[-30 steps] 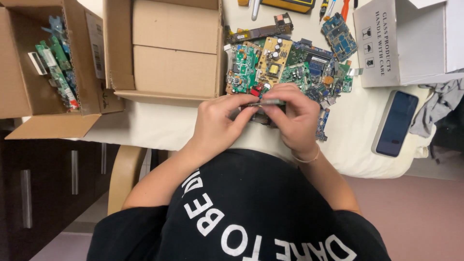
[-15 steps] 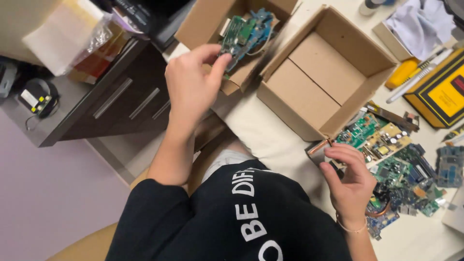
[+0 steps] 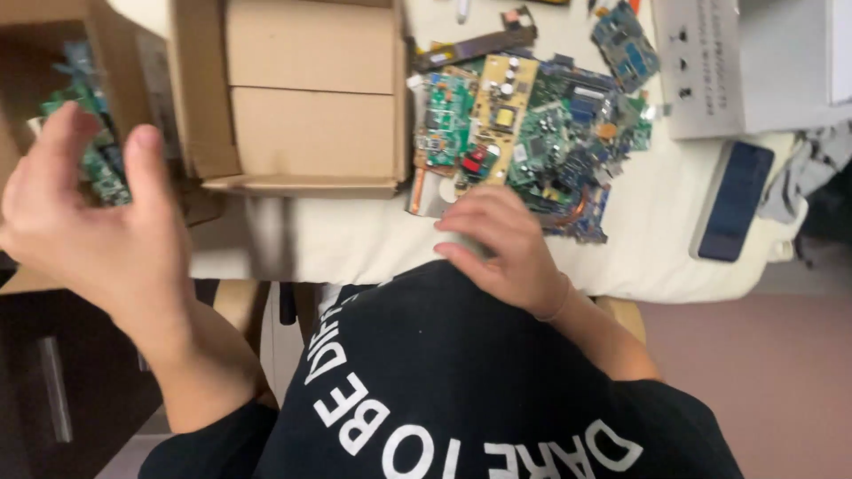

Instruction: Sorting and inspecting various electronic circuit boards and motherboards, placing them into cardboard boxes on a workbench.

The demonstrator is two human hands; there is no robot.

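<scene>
My left hand (image 3: 89, 222) is raised and blurred at the left, fingers spread and holding nothing. It hovers in front of an open cardboard box (image 3: 22, 98) that contains green circuit boards (image 3: 93, 164). My right hand (image 3: 501, 253) lies knuckles up at the table's front edge (image 3: 355, 244), fingers bent. It touches the near side of a pile of circuit boards (image 3: 532, 133). A pale flat piece (image 3: 428, 193) lies just left of its fingers; what is under them is hidden.
A second open cardboard box (image 3: 311, 98) with only its flaps showing stands between the left box and the pile. A white carton (image 3: 737, 71), a dark phone (image 3: 732, 200) and grey cloth (image 3: 816, 168) lie at the right. A dark cabinet (image 3: 53, 390) stands below left.
My left hand put a green board into the left box and has drawn back, open. My right hand stayed at the table edge by the pile. The view swung back over the table.
</scene>
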